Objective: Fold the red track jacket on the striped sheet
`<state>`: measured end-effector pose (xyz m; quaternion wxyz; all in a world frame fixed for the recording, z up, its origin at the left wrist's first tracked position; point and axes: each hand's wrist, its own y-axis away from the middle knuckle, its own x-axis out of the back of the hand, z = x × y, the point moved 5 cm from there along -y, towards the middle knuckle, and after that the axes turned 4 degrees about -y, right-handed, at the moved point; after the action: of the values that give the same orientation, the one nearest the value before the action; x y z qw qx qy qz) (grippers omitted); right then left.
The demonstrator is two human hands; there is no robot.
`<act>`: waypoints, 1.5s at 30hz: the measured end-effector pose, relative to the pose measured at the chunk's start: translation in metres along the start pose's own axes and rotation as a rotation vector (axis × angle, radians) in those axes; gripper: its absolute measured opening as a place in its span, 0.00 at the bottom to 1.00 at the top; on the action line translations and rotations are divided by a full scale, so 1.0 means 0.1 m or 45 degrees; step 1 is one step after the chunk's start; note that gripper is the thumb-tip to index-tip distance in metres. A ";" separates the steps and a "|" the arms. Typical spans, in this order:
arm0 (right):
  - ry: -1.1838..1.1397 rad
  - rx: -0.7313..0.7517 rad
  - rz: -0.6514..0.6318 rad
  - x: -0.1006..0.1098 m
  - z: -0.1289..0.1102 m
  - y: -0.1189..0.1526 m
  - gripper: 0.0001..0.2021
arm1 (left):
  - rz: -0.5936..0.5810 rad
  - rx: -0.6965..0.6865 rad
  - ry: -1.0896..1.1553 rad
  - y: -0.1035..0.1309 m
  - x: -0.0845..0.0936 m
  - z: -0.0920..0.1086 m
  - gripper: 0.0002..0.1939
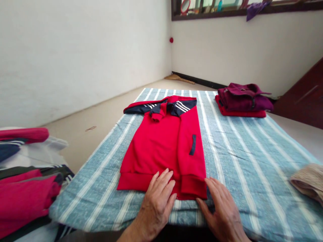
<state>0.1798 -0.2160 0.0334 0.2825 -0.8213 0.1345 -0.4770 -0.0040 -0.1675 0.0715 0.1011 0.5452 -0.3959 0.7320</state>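
Two bare hands are working at the near end of a red jacket [158, 148], which is lying flat in the middle of a blue striped sheet [101, 188]. The left hand [159, 198] is resting palm down on the hem [133, 181], its fingers stretched out and lying close together. The right hand [223, 206] is sitting at the jacket's near right corner, thumb and fingers standing apart; I cannot tell whether it is gripping any fabric. One sleeve [190, 141] is running down the right side, its cuff [193, 186] lying over the hem. Farther off to the right, a purple top [243, 97] is resting on a folded red garment [239, 112]. A beige cloth [309, 181] is lying at the right edge, and a clothes pile [25, 198] is standing at the left.
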 end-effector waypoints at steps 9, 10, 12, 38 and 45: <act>-0.068 0.009 0.003 -0.03 -0.10 -0.03 0.24 | -0.078 0.018 0.033 0.03 0.00 0.04 0.13; -0.076 0.009 0.006 -0.03 -0.09 -0.03 0.24 | -0.078 0.027 0.046 0.03 0.00 0.04 0.13; -0.078 0.026 0.017 -0.03 -0.10 -0.04 0.24 | -0.074 0.049 0.077 0.03 0.00 0.04 0.13; 0.031 0.082 0.062 -0.08 -0.16 -0.13 0.24 | -0.439 0.878 0.635 -0.35 -0.31 0.05 0.06; 0.068 0.059 0.070 -0.09 -0.16 -0.16 0.28 | -0.322 0.993 0.980 -0.42 -0.27 -0.02 0.05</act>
<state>0.1603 -0.2042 0.0424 0.3105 -0.7976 0.1534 -0.4939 0.0290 -0.1310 0.0674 0.1164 0.2789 0.0380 0.9525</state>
